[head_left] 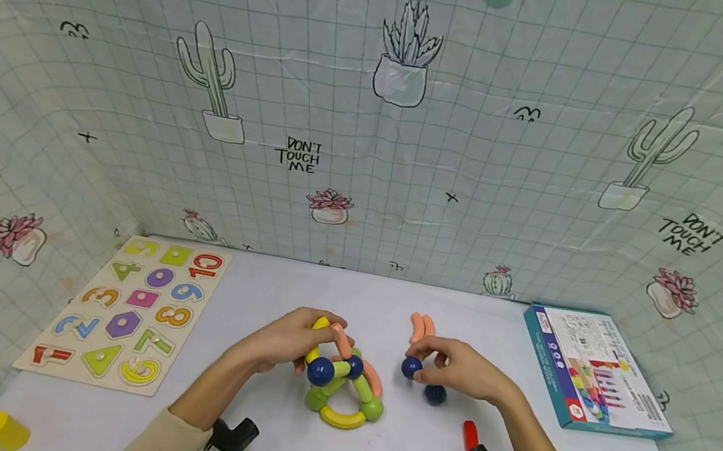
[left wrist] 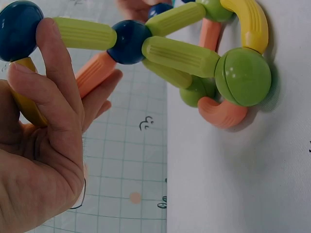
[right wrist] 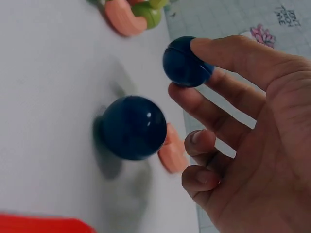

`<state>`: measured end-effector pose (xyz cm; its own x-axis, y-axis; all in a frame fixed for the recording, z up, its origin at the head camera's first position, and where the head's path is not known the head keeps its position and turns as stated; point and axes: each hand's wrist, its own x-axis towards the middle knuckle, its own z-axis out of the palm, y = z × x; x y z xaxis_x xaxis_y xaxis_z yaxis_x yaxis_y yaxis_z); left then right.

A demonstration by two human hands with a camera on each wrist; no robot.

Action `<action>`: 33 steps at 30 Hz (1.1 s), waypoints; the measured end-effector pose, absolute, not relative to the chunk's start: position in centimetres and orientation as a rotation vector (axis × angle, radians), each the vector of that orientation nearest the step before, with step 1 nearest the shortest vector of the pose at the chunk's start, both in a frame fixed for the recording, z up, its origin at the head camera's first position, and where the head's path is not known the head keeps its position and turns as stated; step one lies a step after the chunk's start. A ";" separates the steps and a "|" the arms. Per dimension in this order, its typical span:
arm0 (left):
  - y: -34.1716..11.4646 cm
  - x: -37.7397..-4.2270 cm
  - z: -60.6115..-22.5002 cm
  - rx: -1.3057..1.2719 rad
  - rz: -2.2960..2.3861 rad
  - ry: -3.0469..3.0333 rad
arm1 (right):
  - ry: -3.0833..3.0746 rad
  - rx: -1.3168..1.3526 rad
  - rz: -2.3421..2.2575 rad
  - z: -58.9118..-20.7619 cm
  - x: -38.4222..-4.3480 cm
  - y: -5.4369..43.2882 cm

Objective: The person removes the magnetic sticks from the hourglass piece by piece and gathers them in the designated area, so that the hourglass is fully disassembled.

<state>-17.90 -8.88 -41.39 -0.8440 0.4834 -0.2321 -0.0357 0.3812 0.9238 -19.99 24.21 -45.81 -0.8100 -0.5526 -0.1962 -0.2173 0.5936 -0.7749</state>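
My left hand [head_left: 286, 339] grips a magnetic stick-and-ball structure [head_left: 341, 418] by the yellow curved stick [left wrist: 28, 99] on its upper side. In the left wrist view, fingers also lie along a coral stick [left wrist: 95, 74] and against a dark blue ball [left wrist: 19, 29]. Green sticks, green balls and curved coral and yellow sticks form the lower ring, low over the white table. To the right, my right hand [head_left: 469, 373] pinches a dark blue ball [right wrist: 182, 62] between thumb and fingertips. A second blue ball [right wrist: 133, 127] rests on the table just below that hand.
Two curved coral sticks [head_left: 417, 327] lie beyond my right hand. A wooden number-and-shape board [head_left: 123, 297] is at left, a flat toy box [head_left: 598, 373] at right. A yellow cylinder [head_left: 2, 430] stands at the near left corner. A patterned cloth [head_left: 376, 140] hangs behind the table.
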 end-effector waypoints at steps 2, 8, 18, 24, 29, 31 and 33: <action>-8.9 -17.9 -41.5 0.383 1.473 2.175 | 2.397 -0.604 -1.060 -46.2 -19.8 24.7; -9.0 -17.9 -41.5 0.386 1.476 2.176 | 2.368 -0.571 -1.011 -46.8 -19.7 25.3; -8.9 -17.8 -41.4 0.378 1.462 2.190 | 2.352 -0.600 -0.978 -47.4 -19.5 25.2; -8.9 -17.8 -41.4 0.372 1.460 2.190 | 2.341 -0.609 -0.978 -47.5 -19.5 25.3; -8.9 -17.8 -41.5 0.364 1.454 2.195 | 2.327 -0.594 -0.989 -47.5 -19.4 25.3; -8.9 -17.8 -41.5 0.362 1.450 2.198 | 2.323 -0.591 -0.991 -47.4 -19.4 25.3; -8.9 -17.8 -41.5 0.361 1.449 2.200 | 2.323 -0.589 -0.991 -47.4 -19.4 25.3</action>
<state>-17.82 -8.93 -41.51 -0.8510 0.4647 -0.2445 -0.0413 0.4049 0.9134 -19.40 25.29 -47.42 -0.7578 -0.5761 -0.3065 -0.1775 0.6340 -0.7527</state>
